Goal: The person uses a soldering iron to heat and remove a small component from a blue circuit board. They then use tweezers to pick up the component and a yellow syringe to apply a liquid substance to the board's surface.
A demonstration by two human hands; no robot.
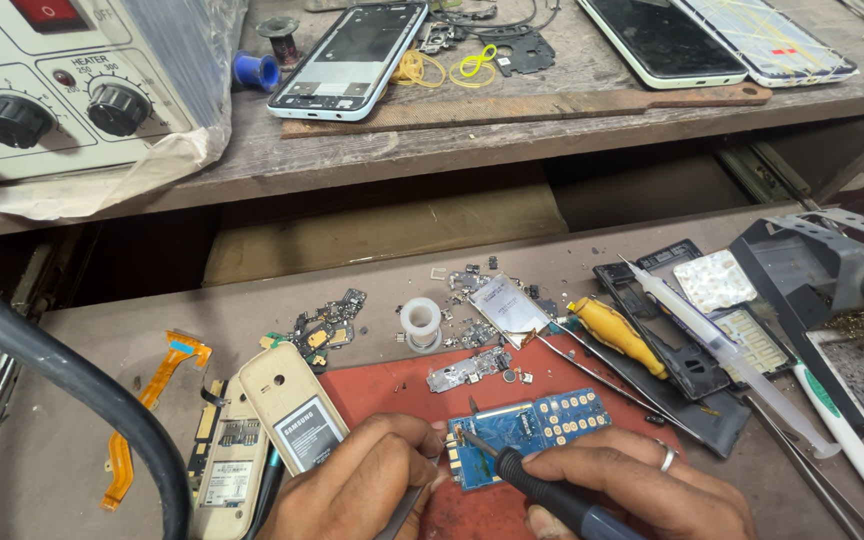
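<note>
Bare blue circuit board [530,432] lies on the red mat [392,392], its beige casing [294,408] already removed; right hand [642,480] grasps soldering iron [542,492], left hand [367,480] pinches tweezers [404,505]. Reassembly remains.

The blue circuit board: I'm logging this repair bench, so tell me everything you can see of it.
The blue circuit board is a long, narrow phone board, bare of its casing. Its right half carries a grid of pale keypad contacts; its left half shows small components and a light patch. It lies flat and slightly slanted on a red mat. The left hand steadies its left end, holding a thin metal tool whose tip is hidden. The right hand holds a soldering iron with its tip on the board's left part.
</note>
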